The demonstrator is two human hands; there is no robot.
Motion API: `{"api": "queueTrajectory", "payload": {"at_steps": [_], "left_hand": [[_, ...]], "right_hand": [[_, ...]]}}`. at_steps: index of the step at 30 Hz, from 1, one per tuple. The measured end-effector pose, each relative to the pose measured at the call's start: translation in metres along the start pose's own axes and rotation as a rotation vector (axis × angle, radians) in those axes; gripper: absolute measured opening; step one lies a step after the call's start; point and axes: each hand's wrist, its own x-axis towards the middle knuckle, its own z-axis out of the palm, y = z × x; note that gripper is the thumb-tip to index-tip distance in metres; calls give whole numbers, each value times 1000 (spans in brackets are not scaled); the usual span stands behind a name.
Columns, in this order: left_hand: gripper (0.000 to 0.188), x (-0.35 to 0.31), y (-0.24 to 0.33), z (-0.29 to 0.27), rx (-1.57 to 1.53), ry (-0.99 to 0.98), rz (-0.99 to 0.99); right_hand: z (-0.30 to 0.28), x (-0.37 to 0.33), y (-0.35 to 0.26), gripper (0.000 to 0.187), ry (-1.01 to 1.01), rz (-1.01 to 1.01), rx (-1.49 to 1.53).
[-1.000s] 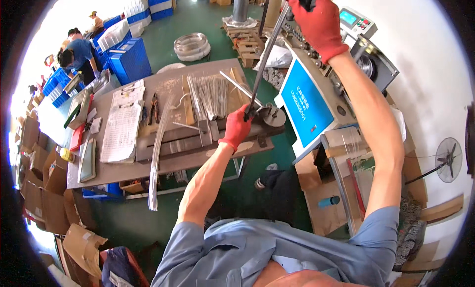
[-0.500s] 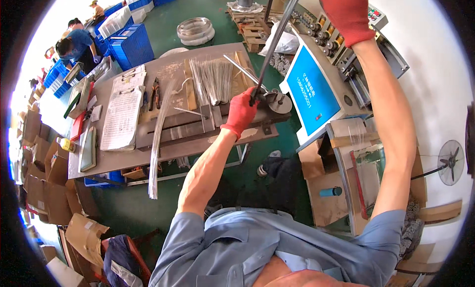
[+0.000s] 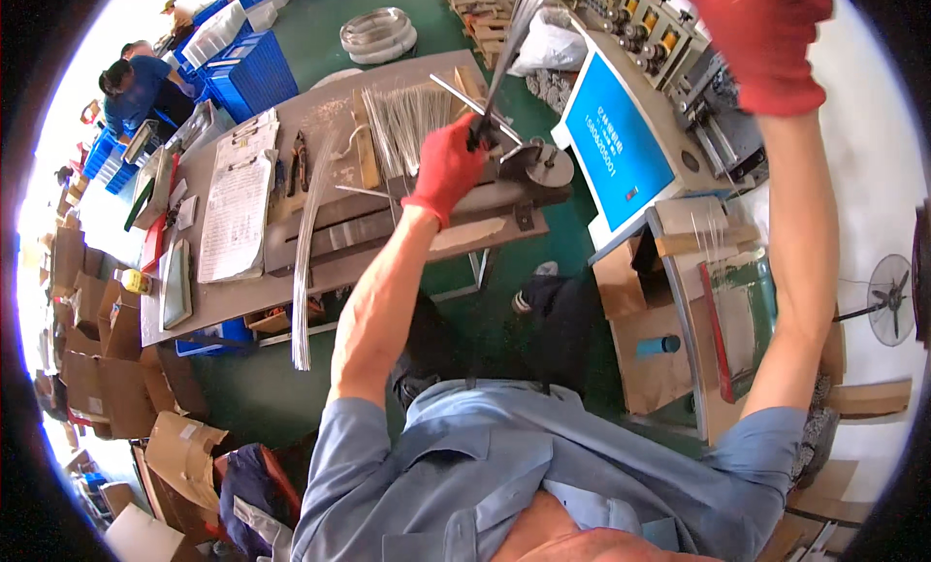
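My left hand (image 3: 449,172), in a red glove, is closed round the lower part of a bundle of thin metal wires (image 3: 509,63). The bundle slants up past the top edge of the picture, its strands spreading apart there. Up at the top right is my right hand (image 3: 761,48), also red-gloved and smeared by motion; its fingers are not clear. Just right of my left hand, a round metal disc (image 3: 550,167) with upright pins sits at the end of a steel fixture (image 3: 364,230) on the table. More straight wires (image 3: 405,126) lie behind the fixture.
The brown worktable (image 3: 320,111) carries clipboards with papers (image 3: 236,208), pliers (image 3: 299,162) and long wires (image 3: 306,242) overhanging its front edge. A machine with a blue panel (image 3: 616,155) stands at right, above a side table with a green bottle (image 3: 658,346). Cardboard boxes (image 3: 116,387) fill the left.
My right hand has moved right and slightly down, off the upper part of the bundle. My left hand has shifted left and up with the bundle, whose strands now fan out.
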Motion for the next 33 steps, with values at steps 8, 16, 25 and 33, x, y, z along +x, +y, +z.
{"api": "queueTrajectory", "payload": {"at_steps": [8, 16, 25, 33], "left_hand": [[24, 7, 23, -91, 432, -70, 143], [24, 14, 9, -110, 694, -496, 109], [24, 18, -13, -59, 635, -1216, -170], [25, -17, -42, -18, 723, -813, -148]], "right_hand": [[57, -32, -75, 21, -436, -412, -36], [100, -133, -42, 31, -502, -183, 303], [156, -259, -125, 18, -1060, 230, 759], [162, -300, -144, 24, -1248, 402, 826]]}}
